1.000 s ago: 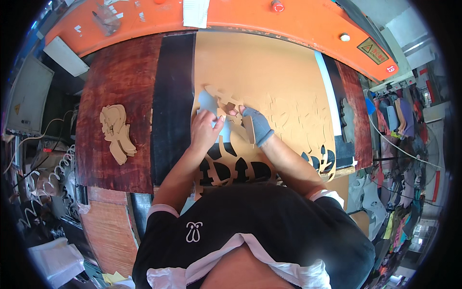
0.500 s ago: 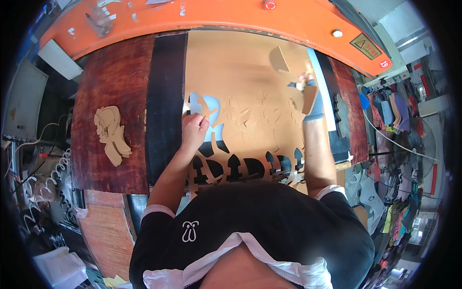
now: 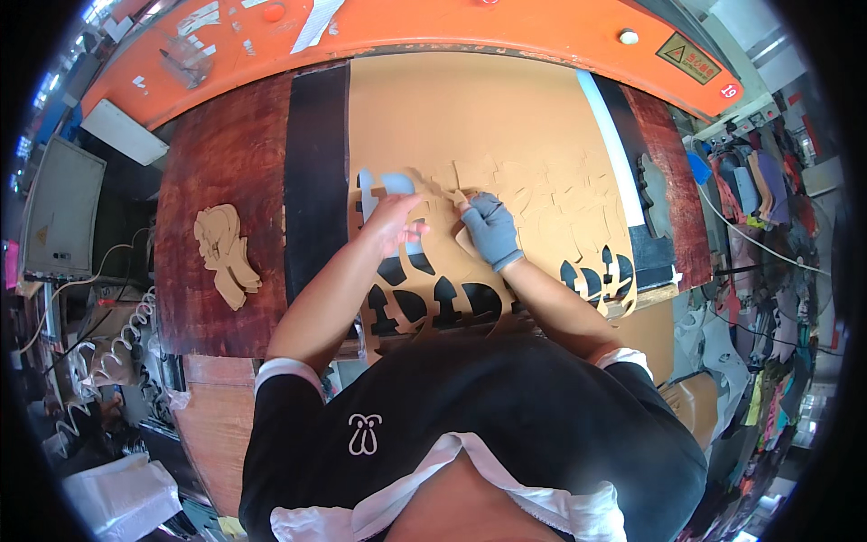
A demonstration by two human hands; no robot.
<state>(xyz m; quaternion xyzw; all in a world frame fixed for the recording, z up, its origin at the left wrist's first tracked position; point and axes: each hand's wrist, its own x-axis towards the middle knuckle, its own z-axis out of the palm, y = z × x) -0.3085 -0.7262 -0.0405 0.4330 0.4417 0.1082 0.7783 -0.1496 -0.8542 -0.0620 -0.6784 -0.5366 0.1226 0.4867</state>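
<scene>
A large tan sheet [image 3: 470,99] lies on the work table, with outlines of curved shapes cut into its middle. Near its left side, my bare left hand [image 3: 397,224] hovers by the cut-out holes, fingers apart and nothing visible in them. My right hand [image 3: 492,233], in a grey fingerless glove, is closed over the middle of the sheet. Its bare fingertips pinch a small tan cut piece [image 3: 459,196]. Another tan edge shows under the palm, partly hidden. Black and pale blue show through the holes around my left hand.
A stack of tan cut pieces [image 3: 226,257] rests on the reddish-brown board [image 3: 262,117] at left. Grey pieces [image 3: 657,194] lie on the right board. An orange machine beam [image 3: 406,32] spans the far side. Cut-out scrap [image 3: 420,312] edges the near side.
My right hand has come from the far right of the sheet leftward and nearer to its middle. My left hand's fingers have opened. The loose tan piece at far right is gone from there.
</scene>
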